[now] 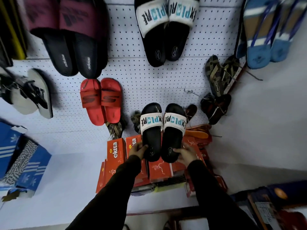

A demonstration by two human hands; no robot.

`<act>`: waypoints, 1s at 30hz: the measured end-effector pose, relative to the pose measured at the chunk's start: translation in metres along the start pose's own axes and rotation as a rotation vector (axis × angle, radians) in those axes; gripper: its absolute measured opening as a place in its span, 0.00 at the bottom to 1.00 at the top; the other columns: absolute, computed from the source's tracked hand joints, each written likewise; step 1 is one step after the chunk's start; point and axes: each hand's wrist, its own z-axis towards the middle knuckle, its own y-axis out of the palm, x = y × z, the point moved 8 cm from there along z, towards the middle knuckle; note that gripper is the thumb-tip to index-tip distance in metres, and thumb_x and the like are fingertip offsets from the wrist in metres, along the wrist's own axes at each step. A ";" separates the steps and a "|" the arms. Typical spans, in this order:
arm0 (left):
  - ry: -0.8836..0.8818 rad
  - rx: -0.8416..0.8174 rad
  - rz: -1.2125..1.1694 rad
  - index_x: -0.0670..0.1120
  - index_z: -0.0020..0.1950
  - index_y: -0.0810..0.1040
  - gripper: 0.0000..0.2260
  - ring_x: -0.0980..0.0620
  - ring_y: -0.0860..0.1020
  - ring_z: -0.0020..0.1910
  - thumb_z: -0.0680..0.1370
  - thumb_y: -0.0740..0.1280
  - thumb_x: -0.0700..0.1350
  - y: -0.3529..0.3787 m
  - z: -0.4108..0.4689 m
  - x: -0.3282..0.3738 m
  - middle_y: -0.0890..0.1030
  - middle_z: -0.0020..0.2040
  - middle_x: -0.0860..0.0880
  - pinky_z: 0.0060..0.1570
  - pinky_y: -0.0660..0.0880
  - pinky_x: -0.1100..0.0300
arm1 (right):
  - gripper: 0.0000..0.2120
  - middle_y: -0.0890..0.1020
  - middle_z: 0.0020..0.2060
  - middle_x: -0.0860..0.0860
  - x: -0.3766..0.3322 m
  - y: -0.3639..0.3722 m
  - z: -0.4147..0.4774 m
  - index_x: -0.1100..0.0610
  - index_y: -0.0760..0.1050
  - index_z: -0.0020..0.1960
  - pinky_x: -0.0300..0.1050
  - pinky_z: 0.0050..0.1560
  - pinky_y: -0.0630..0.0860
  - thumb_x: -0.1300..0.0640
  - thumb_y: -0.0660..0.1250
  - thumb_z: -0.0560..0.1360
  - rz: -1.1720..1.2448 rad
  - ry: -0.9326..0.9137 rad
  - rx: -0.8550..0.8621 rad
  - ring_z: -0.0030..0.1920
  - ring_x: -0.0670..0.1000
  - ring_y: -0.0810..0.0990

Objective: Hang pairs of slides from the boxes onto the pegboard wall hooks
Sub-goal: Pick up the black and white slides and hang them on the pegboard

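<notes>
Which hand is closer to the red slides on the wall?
Left. The left hand sits below and just right of the red slides; the right hand is farther right.

One head-mounted wide-angle camera supplies the only view. It faces the pegboard wall (149, 77) at close range and tilts downward, so both sleeved forearms enter from the bottom edge of the frame. Lens distortion bends the wall panels toward the corners. Orange boxes (114, 156) sit at lower centre, hanging footwear fills the upper frame.
</notes>
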 end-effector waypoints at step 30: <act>0.832 0.138 -0.290 0.36 0.66 0.73 0.18 0.50 0.79 0.50 0.76 0.67 0.36 0.017 -0.121 0.368 0.79 0.63 0.38 0.52 0.78 0.68 | 0.28 0.80 0.65 0.63 -0.358 0.058 -0.154 0.61 0.69 0.72 0.52 0.51 0.81 0.74 0.66 0.74 0.125 -0.755 -0.200 0.55 0.62 0.83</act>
